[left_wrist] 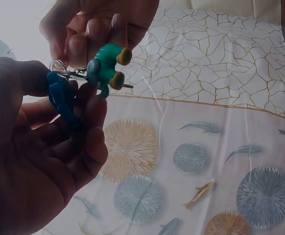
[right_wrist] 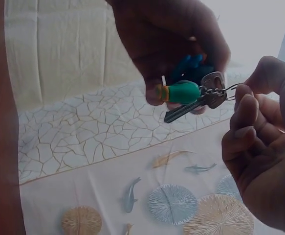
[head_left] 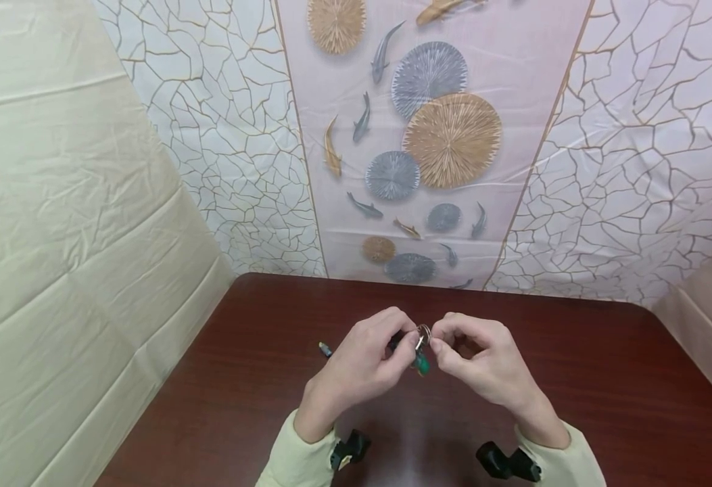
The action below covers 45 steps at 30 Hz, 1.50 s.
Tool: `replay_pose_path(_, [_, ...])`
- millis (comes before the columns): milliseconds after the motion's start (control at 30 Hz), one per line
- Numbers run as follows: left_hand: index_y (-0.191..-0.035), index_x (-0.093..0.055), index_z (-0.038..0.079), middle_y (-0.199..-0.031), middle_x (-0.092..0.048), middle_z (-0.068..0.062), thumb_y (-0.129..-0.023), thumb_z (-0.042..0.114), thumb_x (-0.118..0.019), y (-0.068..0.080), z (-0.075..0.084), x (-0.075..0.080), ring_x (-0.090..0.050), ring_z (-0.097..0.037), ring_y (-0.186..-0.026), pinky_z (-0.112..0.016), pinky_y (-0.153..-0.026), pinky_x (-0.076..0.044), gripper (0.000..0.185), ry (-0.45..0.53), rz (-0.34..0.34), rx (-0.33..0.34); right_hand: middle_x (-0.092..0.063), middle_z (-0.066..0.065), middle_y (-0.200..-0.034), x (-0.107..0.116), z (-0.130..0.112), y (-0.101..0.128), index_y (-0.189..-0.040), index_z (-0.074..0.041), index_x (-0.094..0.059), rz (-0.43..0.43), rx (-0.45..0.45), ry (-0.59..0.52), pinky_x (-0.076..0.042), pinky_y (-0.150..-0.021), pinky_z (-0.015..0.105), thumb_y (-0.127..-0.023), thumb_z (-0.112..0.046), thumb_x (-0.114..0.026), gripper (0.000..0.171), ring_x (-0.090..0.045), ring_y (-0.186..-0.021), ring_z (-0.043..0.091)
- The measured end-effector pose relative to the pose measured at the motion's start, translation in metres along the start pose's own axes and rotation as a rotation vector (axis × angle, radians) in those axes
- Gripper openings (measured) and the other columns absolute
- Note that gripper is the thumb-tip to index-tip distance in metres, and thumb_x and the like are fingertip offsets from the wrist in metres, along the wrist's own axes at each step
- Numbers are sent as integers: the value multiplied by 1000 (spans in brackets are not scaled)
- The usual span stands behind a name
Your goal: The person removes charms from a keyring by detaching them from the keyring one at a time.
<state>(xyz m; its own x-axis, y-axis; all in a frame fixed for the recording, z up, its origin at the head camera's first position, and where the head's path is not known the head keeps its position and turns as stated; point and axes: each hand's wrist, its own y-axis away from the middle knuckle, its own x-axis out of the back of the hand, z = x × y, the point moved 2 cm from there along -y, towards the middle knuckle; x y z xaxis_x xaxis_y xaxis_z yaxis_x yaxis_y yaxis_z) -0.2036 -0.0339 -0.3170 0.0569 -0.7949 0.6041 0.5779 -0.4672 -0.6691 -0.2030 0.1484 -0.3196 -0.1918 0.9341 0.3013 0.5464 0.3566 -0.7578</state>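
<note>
from the head camera we see our left hand and right hand meeting above the middle of the dark desk, fingertips pinched on a metal key ring; a small blue-tipped object lies nearer the left edge. at the left wrist, a green charm and blue tag hang on the ring. at the right wrist, a key dangles too. we judge the ring work unfinished.
</note>
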Motion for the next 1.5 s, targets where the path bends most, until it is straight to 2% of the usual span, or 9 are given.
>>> replay_pose_path(267, [-85,-57,14,-79,-55,4,-94,6,-54,0,-1,3,-48,-2,-69,-12,-61,-43,12,26,64,-67,-52,-1,-69,-6,2,-3,-83,-5,-64,69,164,13,-33,-44,18,-68,25,-60,34,-45,-60,3])
replay_pose_path(400, [-87,-57,14,-79,-55,4,-95,7,-55,1,-2,4,-47,-2,-68,-8,-62,-39,11,33,53,-41,-51,1,-68,-11,-5,-9,-79,0,-62,98,262,20,-34,-46,16,-66,24,-59,28,-44,-61,3])
replay_pose_path(500, [-87,-57,14,-78,-53,5,-95,9,-56,1,-2,4,-46,-1,-69,-10,-61,-40,10,43,29,-10,-51,1,-67,-13,-10,-11,-78,0,-62,120,298,39,-34,-47,16,-65,23,-58,27,-44,-62,3])
replay_pose_path(867, [-86,-57,15,-77,-53,7,-94,9,-55,3,0,6,-47,0,-71,-14,-62,-43,11,43,-25,6,-49,2,-67,-14,-15,-13,-78,3,-61,149,338,39,-31,-46,15,-64,23,-57,24,-43,-62,4])
replay_pose_path(1033, [-86,-57,16,-79,-55,8,-94,9,-54,3,-1,7,-49,0,-72,-13,-64,-43,11,34,-68,8,-48,1,-66,-15,-14,-13,-77,2,-62,160,348,89,-31,-46,14,-65,21,-58,23,-42,-60,5])
replay_pose_path(1267, [-85,-58,18,-76,-52,9,-90,8,-55,3,-1,3,-48,0,-70,-9,-63,-39,12,-5,-153,-52,-50,1,-66,-13,-14,-11,-77,3,-62,174,353,137,-33,-47,16,-68,19,-58,19,-44,-60,5])
replay_pose_path(1333, [-85,-58,18,-76,-52,9,-90,9,-56,3,-2,2,-48,-1,-69,-9,-63,-38,10,-6,-167,-40,-50,1,-67,-11,-14,-12,-77,3,-62,175,347,134,-32,-47,16,-68,20,-58,19,-44,-61,4])
replay_pose_path(1500, [-84,-60,18,-75,-53,10,-90,10,-58,4,-9,8,-49,-2,-68,-12,-63,-41,10,-10,-170,41,-50,0,-67,-6,-12,-14,-77,2,-62,168,319,141,-31,-47,16,-67,20,-58,21,-42,-60,1])
